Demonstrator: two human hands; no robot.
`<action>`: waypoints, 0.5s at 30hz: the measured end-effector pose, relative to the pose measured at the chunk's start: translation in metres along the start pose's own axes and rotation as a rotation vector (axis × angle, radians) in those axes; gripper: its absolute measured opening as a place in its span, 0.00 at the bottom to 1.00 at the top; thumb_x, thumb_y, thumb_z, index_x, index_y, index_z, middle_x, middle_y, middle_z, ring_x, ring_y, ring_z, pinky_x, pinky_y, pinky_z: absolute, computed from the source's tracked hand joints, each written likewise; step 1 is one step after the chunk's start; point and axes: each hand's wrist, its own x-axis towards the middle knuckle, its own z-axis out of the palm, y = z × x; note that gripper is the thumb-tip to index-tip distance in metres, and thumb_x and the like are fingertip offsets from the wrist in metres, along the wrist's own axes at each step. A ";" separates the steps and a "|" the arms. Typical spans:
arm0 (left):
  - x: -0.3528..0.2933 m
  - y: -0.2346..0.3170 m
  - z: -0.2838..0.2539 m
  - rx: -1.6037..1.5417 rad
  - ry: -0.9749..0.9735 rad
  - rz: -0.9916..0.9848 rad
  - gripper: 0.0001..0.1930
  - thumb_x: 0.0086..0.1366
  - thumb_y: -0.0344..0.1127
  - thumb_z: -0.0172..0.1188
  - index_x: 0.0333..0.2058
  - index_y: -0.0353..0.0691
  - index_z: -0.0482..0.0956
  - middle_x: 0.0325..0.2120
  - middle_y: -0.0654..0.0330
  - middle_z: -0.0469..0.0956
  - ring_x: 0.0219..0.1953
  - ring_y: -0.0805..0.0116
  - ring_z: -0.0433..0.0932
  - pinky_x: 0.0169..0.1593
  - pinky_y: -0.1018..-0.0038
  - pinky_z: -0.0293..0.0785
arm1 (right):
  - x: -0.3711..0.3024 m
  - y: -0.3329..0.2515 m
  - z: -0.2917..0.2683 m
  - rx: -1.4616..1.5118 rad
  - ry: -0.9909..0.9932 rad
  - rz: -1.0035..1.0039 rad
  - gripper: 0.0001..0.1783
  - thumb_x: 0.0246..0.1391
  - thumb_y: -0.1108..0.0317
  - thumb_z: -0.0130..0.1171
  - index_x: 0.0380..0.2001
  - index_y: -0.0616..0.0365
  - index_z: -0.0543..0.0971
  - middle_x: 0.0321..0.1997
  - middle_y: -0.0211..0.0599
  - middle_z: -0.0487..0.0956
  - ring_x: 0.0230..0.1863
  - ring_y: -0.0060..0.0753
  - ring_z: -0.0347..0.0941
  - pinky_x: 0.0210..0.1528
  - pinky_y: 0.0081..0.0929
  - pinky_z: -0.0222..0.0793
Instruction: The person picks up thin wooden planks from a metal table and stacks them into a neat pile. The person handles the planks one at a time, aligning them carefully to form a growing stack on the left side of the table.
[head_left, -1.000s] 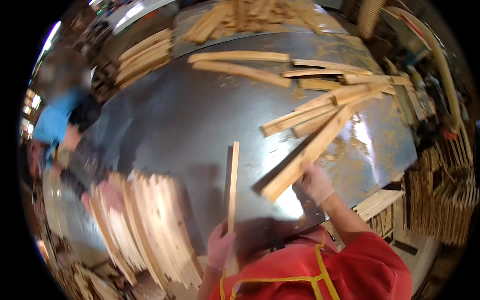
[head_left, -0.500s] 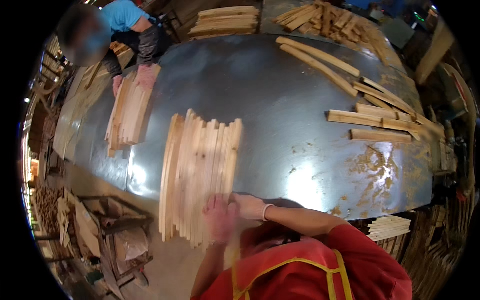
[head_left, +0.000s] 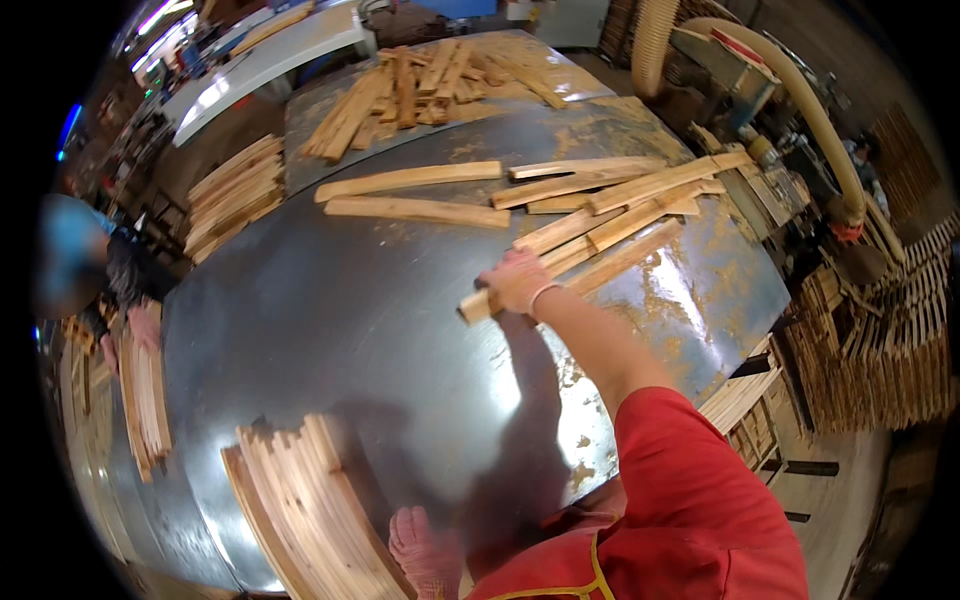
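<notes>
In a pinkish work glove, my right hand [head_left: 518, 281] is closed around the near end of a wooden slat [head_left: 478, 305] in the loose group on the right of the metal-topped table. The slat's end sticks out to the left of my fingers. My left hand [head_left: 425, 548], gloved too, is low at the table's near edge, fingers stretched out and holding nothing. Just left of it lies a row of pale wooden slats [head_left: 305, 490], set side by side, its near end cut off by the picture's edge.
Several loose slats [head_left: 415, 180] lie across the far right of the metal table [head_left: 330, 320]. Behind them is a jumbled wood pile [head_left: 410, 95]. At far left a co-worker's gloved hands [head_left: 145, 328] touch another bundle [head_left: 145, 410]. A ribbed hose [head_left: 825, 130] hangs at right.
My view has turned right. My right hand has left the slat row and reached out to the loose slats, taking hold of one. My left hand stays beside the row.
</notes>
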 end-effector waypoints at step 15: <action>0.158 0.089 0.068 0.058 -0.466 -0.104 0.36 0.64 0.50 0.70 0.67 0.42 0.74 0.50 0.49 0.84 0.54 0.43 0.83 0.59 0.49 0.75 | -0.135 0.237 0.057 0.041 0.286 0.353 0.31 0.54 0.68 0.61 0.63 0.47 0.79 0.60 0.38 0.81 0.66 0.52 0.71 0.65 0.49 0.68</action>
